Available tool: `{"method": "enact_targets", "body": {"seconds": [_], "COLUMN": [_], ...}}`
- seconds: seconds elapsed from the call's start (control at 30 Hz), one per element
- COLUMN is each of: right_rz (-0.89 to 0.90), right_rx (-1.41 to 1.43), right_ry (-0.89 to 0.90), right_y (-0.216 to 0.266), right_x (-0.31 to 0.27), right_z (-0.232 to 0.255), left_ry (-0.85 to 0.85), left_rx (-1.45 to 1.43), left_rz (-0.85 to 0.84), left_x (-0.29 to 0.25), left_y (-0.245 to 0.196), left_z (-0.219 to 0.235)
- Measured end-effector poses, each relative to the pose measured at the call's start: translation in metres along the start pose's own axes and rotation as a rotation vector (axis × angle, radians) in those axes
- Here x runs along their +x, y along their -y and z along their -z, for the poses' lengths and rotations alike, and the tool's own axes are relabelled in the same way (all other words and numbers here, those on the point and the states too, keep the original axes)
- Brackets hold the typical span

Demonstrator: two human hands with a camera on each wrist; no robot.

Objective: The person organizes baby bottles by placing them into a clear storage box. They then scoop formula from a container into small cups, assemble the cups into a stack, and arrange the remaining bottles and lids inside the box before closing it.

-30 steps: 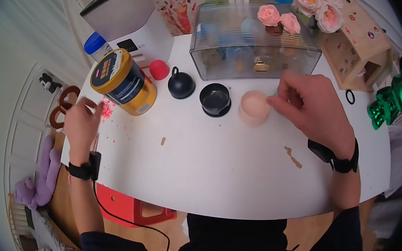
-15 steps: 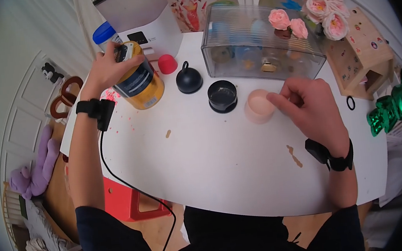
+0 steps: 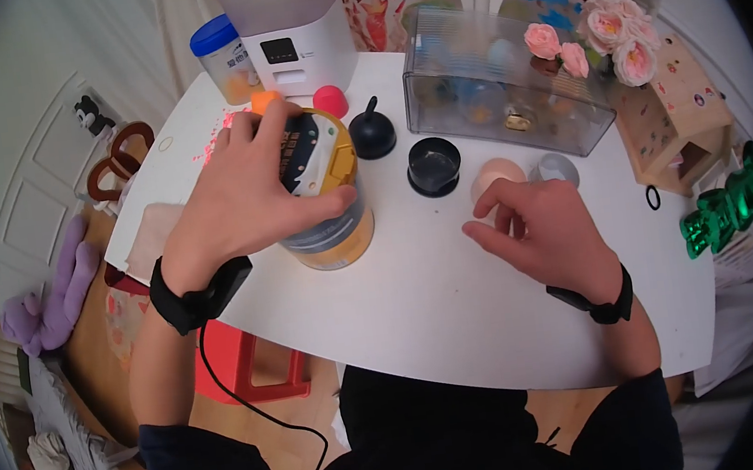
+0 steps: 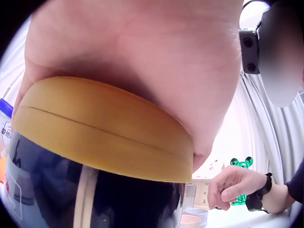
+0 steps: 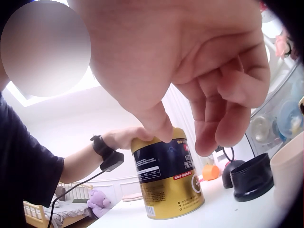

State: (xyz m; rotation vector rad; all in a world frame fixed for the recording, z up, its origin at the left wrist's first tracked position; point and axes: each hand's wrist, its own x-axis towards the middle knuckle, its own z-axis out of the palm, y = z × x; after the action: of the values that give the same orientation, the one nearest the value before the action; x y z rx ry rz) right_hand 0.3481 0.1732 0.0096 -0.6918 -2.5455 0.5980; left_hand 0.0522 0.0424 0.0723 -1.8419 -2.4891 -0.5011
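My left hand (image 3: 237, 190) grips a gold and navy tub (image 3: 340, 244) from above, fingers and thumb spread around the rim of its gold lid (image 4: 104, 128). In the right wrist view the tub leans slightly, its base close over the white tabletop. My right hand (image 3: 540, 240) hovers in front of a pink cup (image 3: 499, 170), fingers loosely curled with nothing between them. A grey cup (image 3: 560, 168) stands just behind that hand. Left of the pink cup are a black cup (image 3: 434, 169) and a black dome with a ring loop (image 3: 373, 135).
At the back stand a white machine (image 3: 300, 53), a blue-lidded jar (image 3: 227, 62) and a clear case (image 3: 500, 96) with roses on top. A red ball-like piece (image 3: 331, 102) and an orange piece (image 3: 265, 101) lie behind the tub. A wooden house (image 3: 675, 122) stands at right.
My left hand has reached the tub, taken hold of its lid and brought it forward and right. My right hand has come slightly nearer and left of the pink cup.
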Motion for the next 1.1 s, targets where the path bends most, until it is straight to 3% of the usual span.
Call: {"method": "enact_targets", "body": {"seconds": [0.1, 0.2, 0.43, 0.53, 0.67, 0.87, 0.9, 1.0, 1.03, 1.1], "right_rz": [0.069, 0.113, 0.184, 0.047, 0.054, 0.045, 0.02, 0.005, 0.037, 0.027], "right_rx": [-0.008, 0.008, -0.092, 0.101, 0.183, 0.195, 0.216, 0.274, 0.295, 0.279], "right_ry": [-0.028, -0.088, -0.19, 0.099, 0.101, 0.133, 0.162, 0.221, 0.208, 0.233], "right_y": [0.002, 0.018, 0.049, 0.056, 0.051, 0.05, 0.049, 0.045, 0.041, 0.037], "right_x": [0.003, 0.012, 0.063, 0.079, 0.08, 0.086, 0.089, 0.095, 0.097, 0.098], "right_z": [-0.015, -0.046, -0.098, -0.093, -0.103, -0.097, -0.094, -0.089, -0.091, -0.092], "left_ry": [0.003, -0.03, -0.112, -0.131, -0.046, 0.012, 0.037, 0.022, 0.011, -0.054], "left_rx": [-0.058, 0.138, 0.125, 0.044, -0.001, -0.373, -0.5, -0.842, -0.811, -1.073], "left_rz": [0.054, 0.09, -0.018, -0.074, -0.002, 0.116, 0.073, 0.094, 0.063, 0.145], "left_x": [0.005, 0.013, 0.016, 0.014, 0.016, 0.029, 0.036, 0.029, 0.031, 0.023], "left_y": [-0.011, -0.021, -0.018, -0.019, -0.021, 0.014, 0.031, 0.04, 0.048, 0.058], "left_z": [0.0, -0.007, -0.011, -0.007, 0.007, 0.031, 0.027, 0.037, 0.038, 0.036]}}
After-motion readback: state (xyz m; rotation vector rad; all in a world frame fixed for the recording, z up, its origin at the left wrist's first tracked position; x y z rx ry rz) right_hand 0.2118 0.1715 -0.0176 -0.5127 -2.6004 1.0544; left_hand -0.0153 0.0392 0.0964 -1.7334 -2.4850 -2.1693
